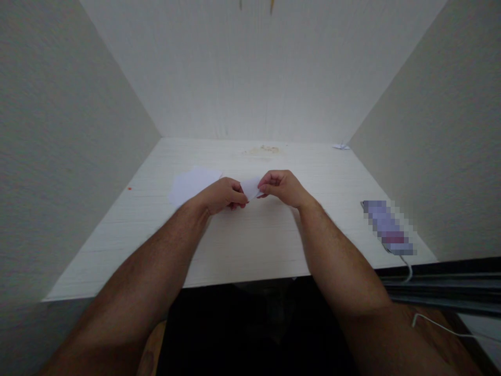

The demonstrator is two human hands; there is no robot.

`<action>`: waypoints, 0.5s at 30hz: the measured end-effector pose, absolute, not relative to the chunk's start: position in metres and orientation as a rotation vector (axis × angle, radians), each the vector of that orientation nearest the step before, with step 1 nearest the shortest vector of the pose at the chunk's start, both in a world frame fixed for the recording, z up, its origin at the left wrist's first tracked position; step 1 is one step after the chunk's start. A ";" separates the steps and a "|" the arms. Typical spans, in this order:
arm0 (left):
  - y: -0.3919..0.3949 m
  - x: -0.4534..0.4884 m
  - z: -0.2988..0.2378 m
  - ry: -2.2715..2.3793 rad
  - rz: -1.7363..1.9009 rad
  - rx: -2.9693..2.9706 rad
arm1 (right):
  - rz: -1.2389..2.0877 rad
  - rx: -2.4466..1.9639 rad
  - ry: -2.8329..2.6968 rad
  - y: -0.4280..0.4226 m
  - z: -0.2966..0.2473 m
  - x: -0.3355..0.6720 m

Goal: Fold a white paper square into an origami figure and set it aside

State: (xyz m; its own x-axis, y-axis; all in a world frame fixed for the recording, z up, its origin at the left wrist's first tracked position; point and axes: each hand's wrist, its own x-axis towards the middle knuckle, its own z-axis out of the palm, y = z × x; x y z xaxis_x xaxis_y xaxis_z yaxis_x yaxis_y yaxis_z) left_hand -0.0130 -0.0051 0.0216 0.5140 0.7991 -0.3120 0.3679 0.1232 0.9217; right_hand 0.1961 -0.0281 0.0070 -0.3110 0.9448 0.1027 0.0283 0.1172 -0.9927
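A small piece of folded white paper is held between my two hands, above the middle of the white table. My left hand pinches its left edge between thumb and fingers. On the other side, the thumb and fingers of my right hand are closed on its right edge. Several white sheets lie on the table, just beyond my left wrist and partly covered by it.
A phone, blurred out, lies at the right with a white cable running off the table edge. At the back right corner sits a small folded white paper. Worn brownish marks show near the back wall; walls enclose three sides.
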 end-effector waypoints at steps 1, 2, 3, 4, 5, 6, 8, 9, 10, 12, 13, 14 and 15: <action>-0.005 -0.013 0.021 1.065 0.427 1.493 | 1.309 -1.001 -1.531 -0.028 0.007 0.196; -0.005 -0.012 0.020 1.064 0.429 1.506 | 1.291 -1.011 -1.538 -0.028 0.007 0.196; -0.005 -0.012 0.020 1.067 0.431 1.515 | 1.275 -1.021 -1.545 -0.028 0.007 0.196; -0.005 -0.012 0.019 1.074 0.435 1.522 | 1.260 -1.029 -1.548 -0.027 0.006 0.196; -0.005 -0.011 0.019 1.086 0.441 1.527 | 1.247 -1.035 -1.548 -0.027 0.006 0.195; -0.006 -0.010 0.019 1.101 0.448 1.532 | 1.236 -1.040 -1.543 -0.027 0.006 0.195; -0.006 -0.008 0.018 1.128 0.461 1.551 | 1.218 -1.051 -1.525 -0.027 0.005 0.194; -0.007 -0.008 0.018 1.140 0.468 1.570 | 1.204 -1.060 -1.516 -0.027 0.005 0.193; -0.007 -0.007 0.018 1.152 0.473 1.595 | 1.185 -1.072 -1.508 -0.027 0.005 0.192; -0.008 -0.005 0.018 1.183 0.484 1.647 | 1.139 -1.095 -1.500 -0.028 0.006 0.191; -0.008 -0.005 0.018 1.200 0.493 1.669 | 1.115 -1.104 -1.498 -0.028 0.006 0.190; -0.009 -0.004 0.018 1.216 0.500 1.688 | 1.093 -1.112 -1.497 -0.028 0.006 0.189; -0.009 -0.003 0.018 1.231 0.507 1.705 | 1.073 -1.121 -1.498 -0.028 0.006 0.189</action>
